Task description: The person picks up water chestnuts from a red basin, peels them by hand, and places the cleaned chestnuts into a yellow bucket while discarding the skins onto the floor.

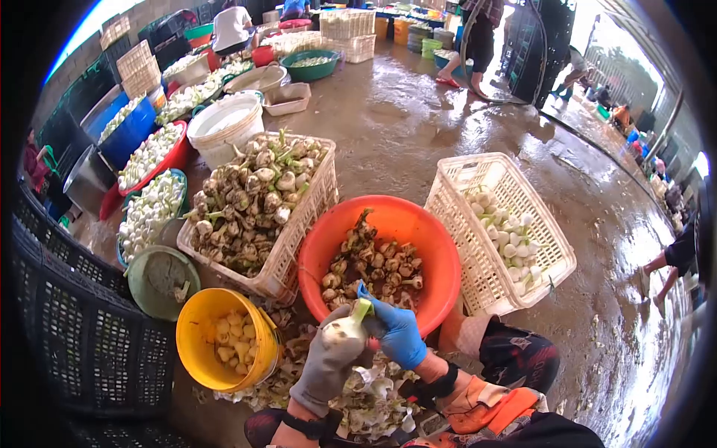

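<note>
My left hand (pixel 336 364), in a grey glove, is closed around a garlic bulb (pixel 345 331) with a pale, partly brown-stained skin and a short green stem. My right hand (pixel 399 334), in a blue glove, is closed against the bulb's stem side; whether it also holds a small tool is hidden. Just beyond both hands sits an orange-red basin (pixel 426 224) with dirty, unpeeled garlic bulbs (pixel 377 261) in it. Peeled skins (pixel 373 396) lie heaped below my hands.
Left of the basin stands a white crate (pixel 299 231) piled with dirty garlic; right, another crate (pixel 459 257) holds clean white bulbs. A yellow bucket (pixel 192 340) contains pale bulbs. Black crates (pixel 112 351) line the left side. Other people work on the wet floor (pixel 388 127) beyond.
</note>
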The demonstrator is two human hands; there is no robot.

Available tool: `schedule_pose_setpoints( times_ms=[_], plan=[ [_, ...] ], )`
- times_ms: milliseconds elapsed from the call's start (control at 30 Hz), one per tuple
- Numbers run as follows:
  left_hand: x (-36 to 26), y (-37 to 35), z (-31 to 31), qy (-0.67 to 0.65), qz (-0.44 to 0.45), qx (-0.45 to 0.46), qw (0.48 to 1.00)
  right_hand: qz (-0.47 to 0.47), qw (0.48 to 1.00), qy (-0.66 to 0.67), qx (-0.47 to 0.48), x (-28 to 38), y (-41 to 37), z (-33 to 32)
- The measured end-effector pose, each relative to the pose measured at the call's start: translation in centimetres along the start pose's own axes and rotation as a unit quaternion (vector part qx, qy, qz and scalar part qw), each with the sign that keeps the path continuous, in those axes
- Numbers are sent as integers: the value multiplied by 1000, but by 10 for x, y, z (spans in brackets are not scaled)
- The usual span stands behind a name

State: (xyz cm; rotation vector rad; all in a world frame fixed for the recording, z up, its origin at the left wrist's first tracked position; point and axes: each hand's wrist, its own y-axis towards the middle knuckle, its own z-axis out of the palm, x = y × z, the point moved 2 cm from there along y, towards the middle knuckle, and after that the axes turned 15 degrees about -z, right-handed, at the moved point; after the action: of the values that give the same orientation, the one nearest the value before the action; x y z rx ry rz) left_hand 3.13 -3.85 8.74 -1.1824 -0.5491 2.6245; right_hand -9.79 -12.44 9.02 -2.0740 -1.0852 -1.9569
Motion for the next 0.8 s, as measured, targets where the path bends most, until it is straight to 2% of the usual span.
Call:
schedule_pose_setpoints(
  times_ms=[33, 67, 100, 133, 167, 233, 267, 333, 367, 400, 467, 533, 567, 600, 667, 700, 733, 800],
  plan=[
    [0, 3, 2, -83, -17, 79, 993, -32, 995, 40, -81, -4, -1, 8],
    [-20, -11, 20, 66, 73, -15, 995, -36, 995, 36, -85, -6, -1, 10],
    [-18, -6, 10, -31, -11, 120, 992, 64, 983, 141, -99, -11, -4, 12],
    [-16, 1, -3, -126, -95, 248, 956, 163, 949, 245, -110, -16, -7, 15],
    [-13, 8, -7, -125, -96, 248, 956, 174, 936, 282, -117, -15, -7, 15],
    [-3, 18, -19, -128, -97, -3, 987, 145, 952, 250, -104, -5, -6, 12],
    [-7, 14, -14, -26, -58, -196, 978, 118, 965, 216, -90, 2, -6, 10],
    [-15, 5, -14, 33, 63, -237, 969, -42, 995, 66, -67, 15, -3, 1],
    [-20, -6, 3, 110, 138, -227, 958, 5, 998, 52, -36, 23, -3, -4],
    [-36, -14, 24, 116, 29, -138, 983, 51, 998, 39, -1, 25, -6, -6],
    [3, -6, 9, 262, 139, -146, 944, 28, 993, 110, -14, 2, -22, 9],
    [9, 6, -2, 103, 149, -132, 975, 181, 932, 304, -78, -6, -32, 18],
    [2, 7, -6, 177, 186, -154, 954, 207, 896, 382, -91, -4, -32, 21],
    [1, 19, -20, 219, 263, -108, 933, 189, 886, 418, -66, -10, -31, 20],
    [4, 21, -26, 314, 299, -114, 894, 139, 891, 425, -83, -13, -21, 9],
    [-15, 6, -11, 416, 393, -130, 809, 143, 829, 523, -136, -15, -20, 1],
    [-17, 2, -1, 415, 391, -131, 811, 126, 832, 521, -140, -18, -23, -10],
    [-13, -1, 11, 206, 413, -32, 887, 119, 892, 414, -136, -6, -37, -26]
  ],
)
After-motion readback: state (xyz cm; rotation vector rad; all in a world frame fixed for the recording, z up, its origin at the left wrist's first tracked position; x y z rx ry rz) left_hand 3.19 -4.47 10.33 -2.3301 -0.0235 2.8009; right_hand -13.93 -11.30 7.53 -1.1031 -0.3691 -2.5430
